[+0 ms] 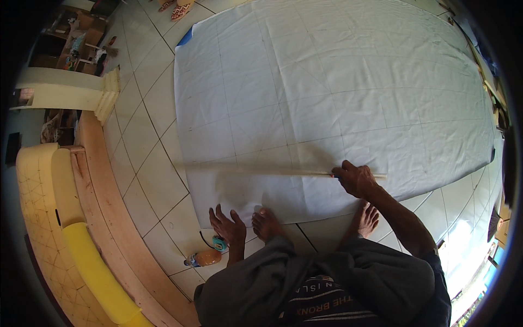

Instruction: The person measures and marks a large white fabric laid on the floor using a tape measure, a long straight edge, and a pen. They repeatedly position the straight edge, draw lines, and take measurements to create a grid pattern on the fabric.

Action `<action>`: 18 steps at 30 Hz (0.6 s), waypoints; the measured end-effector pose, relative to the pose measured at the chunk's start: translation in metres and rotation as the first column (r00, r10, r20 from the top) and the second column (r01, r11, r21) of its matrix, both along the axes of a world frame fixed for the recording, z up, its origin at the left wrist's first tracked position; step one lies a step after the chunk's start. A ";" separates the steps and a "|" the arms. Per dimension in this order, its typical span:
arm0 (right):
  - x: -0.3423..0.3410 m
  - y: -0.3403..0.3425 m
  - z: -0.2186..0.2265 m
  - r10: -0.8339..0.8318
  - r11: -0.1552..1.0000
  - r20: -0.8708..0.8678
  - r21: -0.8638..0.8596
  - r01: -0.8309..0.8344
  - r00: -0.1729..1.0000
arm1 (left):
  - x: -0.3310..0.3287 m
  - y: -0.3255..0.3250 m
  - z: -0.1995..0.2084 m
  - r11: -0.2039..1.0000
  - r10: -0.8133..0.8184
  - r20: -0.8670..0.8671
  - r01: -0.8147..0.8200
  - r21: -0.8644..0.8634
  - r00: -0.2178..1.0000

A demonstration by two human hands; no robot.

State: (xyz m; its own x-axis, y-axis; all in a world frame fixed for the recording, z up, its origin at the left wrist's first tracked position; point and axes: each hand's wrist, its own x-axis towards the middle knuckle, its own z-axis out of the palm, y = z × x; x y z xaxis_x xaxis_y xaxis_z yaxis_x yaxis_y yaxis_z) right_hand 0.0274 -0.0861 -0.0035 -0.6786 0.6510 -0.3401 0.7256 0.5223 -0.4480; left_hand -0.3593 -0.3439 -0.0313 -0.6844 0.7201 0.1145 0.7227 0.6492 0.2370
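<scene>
A large pale grey-white sheet of fabric (305,82), marked with thin crossing lines, is spread over the floor in front of me. My right hand (355,180) is closed around a long, thin, light-coloured stick (289,173) near its right end. The stick lies crosswise over the near part of the sheet, its left end smeared by motion. A small dark and orange tip shows at my right fingers, too small to name. My left hand (229,226) holds nothing, fingers spread, at the sheet's near left edge. Beside it is a teal tape measure (219,243).
A bottle of orange-brown liquid (204,258) lies near the tape measure. To the left stand a long wooden frame (117,212) and yellow foam padding (101,272). Another person's patterned footwear (181,12) shows at the far left. My bare feet (266,223) are at the sheet's near edge.
</scene>
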 end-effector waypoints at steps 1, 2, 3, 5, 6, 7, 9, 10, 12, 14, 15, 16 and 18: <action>0.010 -0.004 0.000 -0.012 1.000 -0.004 0.015 0.012 1.000 | 0.001 0.010 -0.001 1.000 -0.011 0.072 0.011 0.009 0.997; 0.021 -0.010 0.000 -0.021 0.999 -0.028 0.033 0.021 0.999 | 0.002 0.018 -0.003 0.998 -0.044 0.114 0.039 0.042 0.992; 0.029 -0.016 -0.001 -0.029 0.999 0.002 0.021 0.029 1.000 | 0.004 0.022 -0.004 0.992 -0.089 0.138 0.076 0.098 0.986; 0.043 -0.026 -0.003 -0.088 0.995 -0.029 0.032 0.089 0.996 | 0.006 0.027 -0.006 0.997 -0.041 0.332 0.019 0.070 0.942; 0.049 -0.032 -0.004 -0.116 0.993 -0.025 0.032 0.116 0.993 | 0.008 0.027 -0.007 0.998 -0.023 0.417 -0.003 0.061 0.909; 0.054 -0.036 -0.006 -0.140 0.989 -0.057 0.041 0.143 0.988 | 0.009 0.026 -0.008 0.999 -0.052 0.313 0.044 0.030 0.948; 0.063 -0.044 -0.010 -0.176 0.979 -0.140 0.077 0.188 0.974 | 0.012 0.023 -0.008 0.992 -0.087 0.131 0.098 -0.081 0.988; 0.068 -0.048 -0.011 -0.203 0.973 -0.116 0.087 0.213 0.972 | 0.015 0.022 -0.008 0.992 -0.100 0.098 0.107 -0.066 0.990; 0.075 -0.054 -0.015 -0.215 0.965 -0.093 0.132 0.226 0.972 | 0.019 0.023 -0.007 0.996 -0.031 0.064 0.037 -0.084 0.997; 0.082 -0.057 -0.016 -0.259 0.954 -0.098 0.133 0.271 0.961 | 0.025 0.027 -0.007 0.994 0.089 0.155 -0.079 -0.072 0.984; 0.084 -0.059 -0.016 -0.275 0.949 -0.095 0.136 0.286 0.957 | 0.028 0.028 -0.008 0.990 0.138 0.189 -0.131 -0.051 0.972; 0.086 -0.060 -0.016 -0.288 0.945 -0.093 0.133 0.299 0.953 | 0.030 0.030 -0.008 0.984 0.179 0.242 -0.173 -0.047 0.954; 0.088 -0.062 -0.016 -0.320 0.935 -0.089 0.132 0.329 0.943 | 0.032 0.034 -0.011 0.974 0.213 0.314 -0.227 0.010 0.925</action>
